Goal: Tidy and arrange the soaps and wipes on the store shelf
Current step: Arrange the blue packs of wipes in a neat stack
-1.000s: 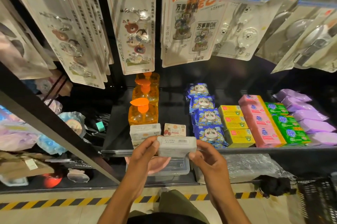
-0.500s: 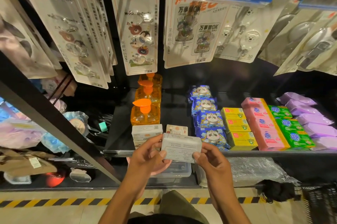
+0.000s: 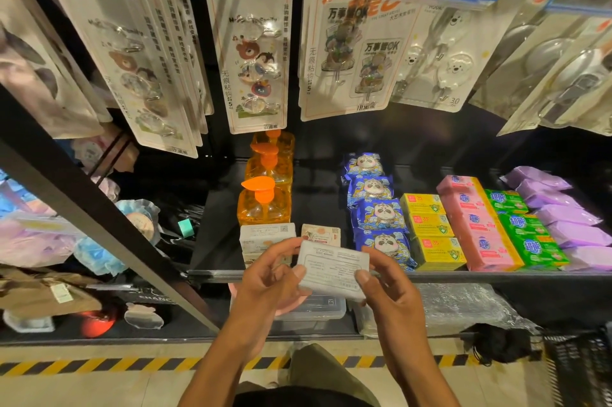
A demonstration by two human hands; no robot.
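Note:
A white soap box with small printed text faces me, tilted, just in front of the black shelf's front edge. My left hand pinches its left end and my right hand pinches its right end. Behind it on the shelf stand a stack of white soap boxes and a small soap box with an orange label. To the right run rows of blue panda wipe packs, yellow soaps, pink soaps, green soaps and purple wipe packs.
Orange pump bottles stand in a row behind the white boxes. Carded hooks hang from pegs above the shelf. A clear plastic box and wrapped goods sit on the lower shelf. A black upright slants across the left.
The white soap box has turned in my hands from edge-on to its printed face toward me and tilted. The view has shifted slightly right.

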